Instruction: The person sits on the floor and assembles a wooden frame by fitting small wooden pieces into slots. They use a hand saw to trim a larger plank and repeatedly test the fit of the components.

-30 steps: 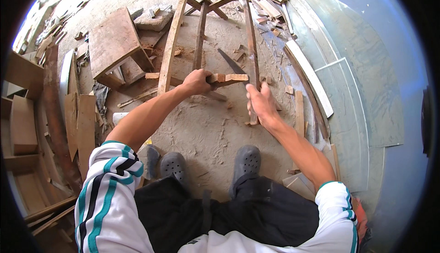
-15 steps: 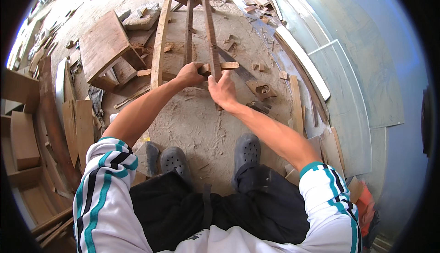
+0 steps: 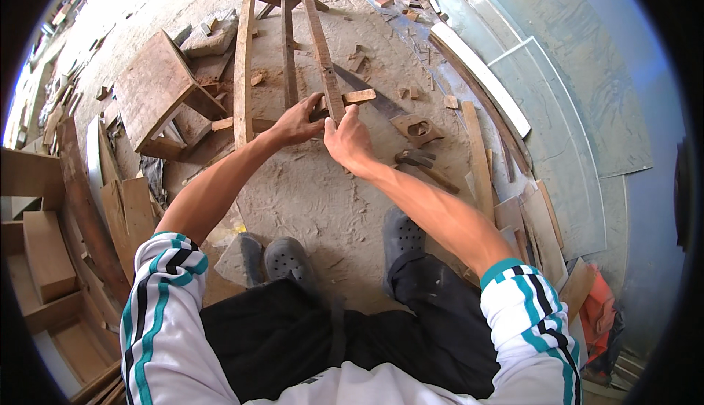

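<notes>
Just above the frame's middle, the right hand [image 3: 348, 142] grips the near end of a long, straight brown wooden strip [image 3: 320, 46]; the left hand [image 3: 297, 124] curls by a short, pale wooden bar [image 3: 359, 97] crossing it, though I cannot tell whether it grips. The step seems to be positioning strip against bar, calling next for steady alignment.

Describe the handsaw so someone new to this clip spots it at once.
Find the long white strip on the right, then move left across the floor toward the right hand. Beyond and right of that hand lies the handsaw, its blade slanting up-left. Unlike the plain offcuts nearby, it has a flat dark blade and a tan handle with a hole.
</notes>
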Available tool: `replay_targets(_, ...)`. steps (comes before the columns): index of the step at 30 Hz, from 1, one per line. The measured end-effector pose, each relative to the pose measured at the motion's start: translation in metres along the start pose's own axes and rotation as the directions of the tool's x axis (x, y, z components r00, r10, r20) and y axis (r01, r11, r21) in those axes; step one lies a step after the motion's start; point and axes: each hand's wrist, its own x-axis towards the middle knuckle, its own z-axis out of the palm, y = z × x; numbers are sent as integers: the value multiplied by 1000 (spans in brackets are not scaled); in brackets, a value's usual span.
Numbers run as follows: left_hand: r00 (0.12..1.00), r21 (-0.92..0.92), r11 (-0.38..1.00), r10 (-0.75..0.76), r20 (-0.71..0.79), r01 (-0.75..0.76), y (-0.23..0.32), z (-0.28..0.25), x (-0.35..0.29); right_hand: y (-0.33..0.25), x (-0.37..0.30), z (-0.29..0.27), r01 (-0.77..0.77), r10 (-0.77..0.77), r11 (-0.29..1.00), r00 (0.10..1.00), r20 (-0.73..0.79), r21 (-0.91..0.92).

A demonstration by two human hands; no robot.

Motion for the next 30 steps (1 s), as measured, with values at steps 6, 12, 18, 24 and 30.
replay_targets(6,1000,142,990,9,-12,-7,8,3,-2,4,-1,3,-13,12,998,1000,17,54)
replay_targets(12,998,170,985,-27,-62,37,18,8,-8,8,-3,-1,26,-26,999,1000,9,23)
replay_targets(18,996,105,992,74,-48,-69,14,-3,-6,-5,-4,-12,-3,14,990,997,76,-139)
replay_targets(24,999,-150,988,49,-1,-49,28,-8,9,-10,-4,-9,-44,56,986,996,70,-163)
replay_targets(30,928,-364,864,-372,5,348,15,-1,32,-19,-4,1,-45,48,985,999,17,-167)
